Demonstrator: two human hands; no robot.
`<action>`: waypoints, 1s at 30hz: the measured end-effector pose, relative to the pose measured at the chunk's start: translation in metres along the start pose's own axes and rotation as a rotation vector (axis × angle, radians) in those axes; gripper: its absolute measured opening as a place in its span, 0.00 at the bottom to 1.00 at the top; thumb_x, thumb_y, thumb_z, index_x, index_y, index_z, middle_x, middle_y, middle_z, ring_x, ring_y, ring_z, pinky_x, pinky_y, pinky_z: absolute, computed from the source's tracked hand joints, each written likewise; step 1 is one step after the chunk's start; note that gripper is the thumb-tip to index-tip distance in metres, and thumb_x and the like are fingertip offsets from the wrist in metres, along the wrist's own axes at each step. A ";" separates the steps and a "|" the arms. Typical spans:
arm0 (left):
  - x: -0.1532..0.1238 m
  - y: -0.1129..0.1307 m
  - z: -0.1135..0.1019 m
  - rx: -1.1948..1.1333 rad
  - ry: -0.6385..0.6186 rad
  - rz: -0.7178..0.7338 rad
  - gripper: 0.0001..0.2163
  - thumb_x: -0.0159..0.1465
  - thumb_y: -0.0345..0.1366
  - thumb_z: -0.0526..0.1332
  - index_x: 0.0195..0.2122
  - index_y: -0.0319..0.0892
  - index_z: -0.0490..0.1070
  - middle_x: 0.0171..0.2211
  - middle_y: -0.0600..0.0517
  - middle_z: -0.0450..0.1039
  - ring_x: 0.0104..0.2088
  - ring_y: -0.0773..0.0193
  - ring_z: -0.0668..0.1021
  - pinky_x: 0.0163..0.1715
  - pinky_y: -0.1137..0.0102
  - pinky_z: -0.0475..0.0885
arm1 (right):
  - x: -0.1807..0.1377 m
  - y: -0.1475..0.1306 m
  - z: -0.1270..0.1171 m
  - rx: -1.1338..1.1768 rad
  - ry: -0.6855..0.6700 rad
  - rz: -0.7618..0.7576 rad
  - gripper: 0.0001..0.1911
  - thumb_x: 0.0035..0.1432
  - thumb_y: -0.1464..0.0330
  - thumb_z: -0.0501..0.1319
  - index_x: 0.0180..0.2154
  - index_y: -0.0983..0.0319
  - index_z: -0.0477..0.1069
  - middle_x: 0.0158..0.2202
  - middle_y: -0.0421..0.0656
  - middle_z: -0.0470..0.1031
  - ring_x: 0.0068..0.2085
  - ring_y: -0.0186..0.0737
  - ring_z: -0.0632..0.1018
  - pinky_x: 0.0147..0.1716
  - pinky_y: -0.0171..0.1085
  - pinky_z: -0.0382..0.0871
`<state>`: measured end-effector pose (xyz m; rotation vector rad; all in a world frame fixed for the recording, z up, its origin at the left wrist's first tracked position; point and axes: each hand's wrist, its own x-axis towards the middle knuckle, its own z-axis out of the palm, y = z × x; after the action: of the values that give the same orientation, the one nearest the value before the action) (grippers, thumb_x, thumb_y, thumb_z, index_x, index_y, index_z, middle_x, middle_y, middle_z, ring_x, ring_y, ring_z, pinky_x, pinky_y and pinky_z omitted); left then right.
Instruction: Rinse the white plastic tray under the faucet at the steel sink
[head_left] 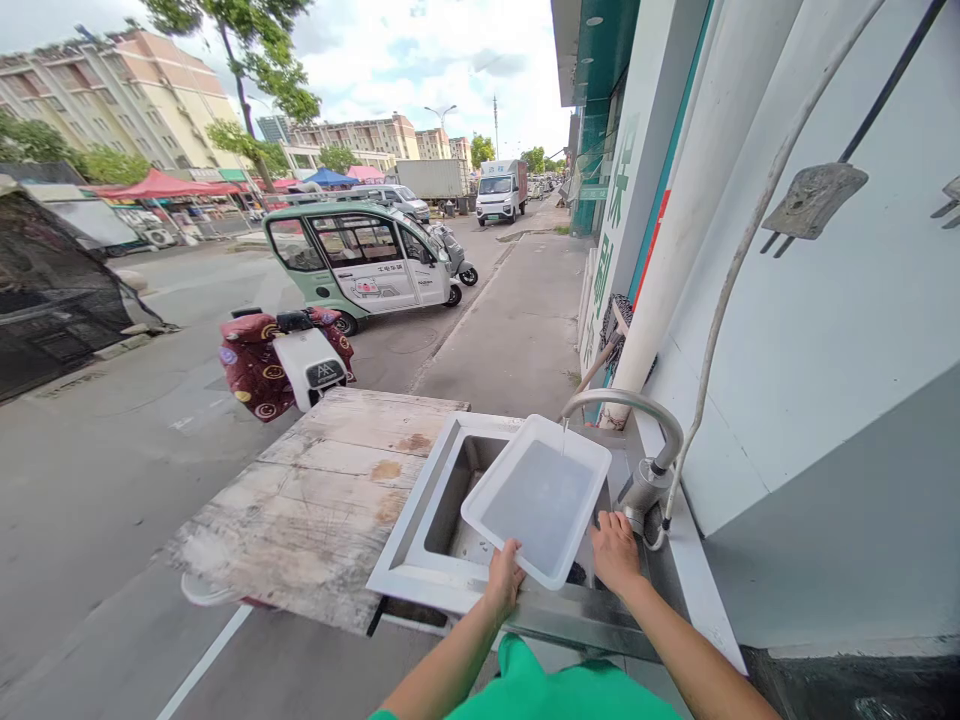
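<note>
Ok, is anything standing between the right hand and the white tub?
Nothing visible: the right hand is just beside the right edge of the tub, though I can't tell if they touch. The tap stands beyond the hand, not between them.

The tray [500, 466] is over the sink [420, 572], its far side beneath the faucet [646, 486], which stands at the sink's right. The left hand [504, 580] is on the tray's near edge; the right hand [616, 550] is right of the tray, near the faucet's base. Left of the sink lies a board [315, 490], with a scooter [311, 368] beyond its far end and a three-wheeler [375, 270] farther off.
</note>
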<state>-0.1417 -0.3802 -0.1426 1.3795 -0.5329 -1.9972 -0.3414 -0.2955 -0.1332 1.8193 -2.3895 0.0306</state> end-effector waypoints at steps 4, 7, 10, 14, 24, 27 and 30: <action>0.002 0.000 0.000 0.011 0.023 -0.002 0.20 0.59 0.29 0.58 0.53 0.37 0.60 0.41 0.43 0.75 0.39 0.56 0.80 0.43 0.64 0.75 | 0.000 0.000 -0.001 -0.001 0.003 -0.003 0.16 0.59 0.78 0.53 0.36 0.63 0.79 0.39 0.51 0.71 0.45 0.50 0.68 0.52 0.46 0.52; 0.002 0.001 0.001 0.021 0.042 0.000 0.19 0.58 0.28 0.57 0.51 0.38 0.61 0.42 0.43 0.75 0.40 0.56 0.79 0.43 0.64 0.75 | 0.000 0.000 -0.001 0.000 0.002 -0.001 0.16 0.59 0.78 0.53 0.36 0.63 0.79 0.39 0.51 0.71 0.45 0.50 0.68 0.53 0.46 0.52; 0.004 0.000 0.001 0.021 0.052 -0.004 0.18 0.57 0.27 0.56 0.49 0.38 0.62 0.42 0.43 0.74 0.40 0.56 0.79 0.43 0.64 0.75 | 0.000 0.000 -0.001 0.002 0.004 0.001 0.17 0.61 0.77 0.51 0.38 0.63 0.79 0.40 0.51 0.72 0.45 0.49 0.69 0.53 0.46 0.51; 0.008 -0.001 0.000 0.009 0.056 -0.016 0.16 0.56 0.27 0.55 0.47 0.38 0.62 0.38 0.44 0.75 0.39 0.57 0.79 0.43 0.64 0.75 | 0.000 0.000 -0.001 0.003 0.005 0.000 0.17 0.62 0.76 0.51 0.37 0.64 0.79 0.41 0.52 0.72 0.45 0.49 0.69 0.54 0.46 0.51; 0.004 0.002 0.002 -0.015 0.073 -0.022 0.12 0.57 0.27 0.54 0.42 0.40 0.63 0.33 0.48 0.74 0.36 0.59 0.79 0.43 0.65 0.75 | 0.000 -0.001 0.000 0.001 -0.001 0.006 0.15 0.59 0.77 0.53 0.34 0.63 0.79 0.40 0.52 0.73 0.46 0.50 0.69 0.55 0.46 0.48; 0.005 0.002 0.002 -0.021 0.069 -0.022 0.12 0.56 0.26 0.54 0.42 0.40 0.63 0.32 0.49 0.73 0.35 0.60 0.78 0.42 0.66 0.75 | 0.001 0.000 0.000 -0.002 -0.003 0.011 0.15 0.58 0.77 0.54 0.34 0.63 0.79 0.40 0.52 0.73 0.46 0.50 0.69 0.55 0.45 0.48; 0.006 0.001 0.001 -0.020 0.079 -0.027 0.12 0.56 0.26 0.54 0.42 0.41 0.62 0.32 0.49 0.73 0.35 0.60 0.77 0.42 0.65 0.75 | 0.001 0.000 0.001 -0.005 -0.002 0.013 0.15 0.58 0.77 0.54 0.33 0.63 0.79 0.40 0.52 0.74 0.46 0.50 0.69 0.55 0.45 0.49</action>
<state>-0.1439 -0.3853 -0.1456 1.4537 -0.4603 -1.9548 -0.3415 -0.2964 -0.1336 1.8022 -2.4011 0.0241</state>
